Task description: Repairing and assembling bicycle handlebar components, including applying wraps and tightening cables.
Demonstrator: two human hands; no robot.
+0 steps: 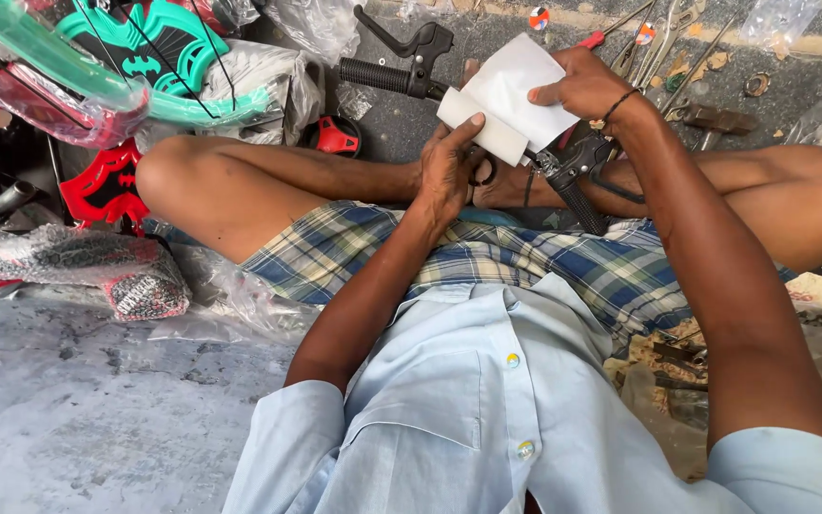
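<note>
I sit cross-legged on the floor. My left hand (pixel 449 169) grips the lower end of a white paper wrap (pixel 506 100), thumb pressed on its rolled edge. My right hand (pixel 580 86) holds the wrap's upper right side, fingers spread on the paper. Under the paper lies a black bicycle handlebar (pixel 387 76) with a rubber grip and a brake lever (pixel 409 38) at the left. A second black brake lever and grip (pixel 577 181) sticks out below my right hand.
A teal and red children's bicycle frame (pixel 145 57) in plastic wrap lies at the upper left. Several wrenches and tools (pixel 677 57) lie at the upper right. A red part (pixel 335 138) sits by my knee. A knitted cloth (pixel 97 266) lies left.
</note>
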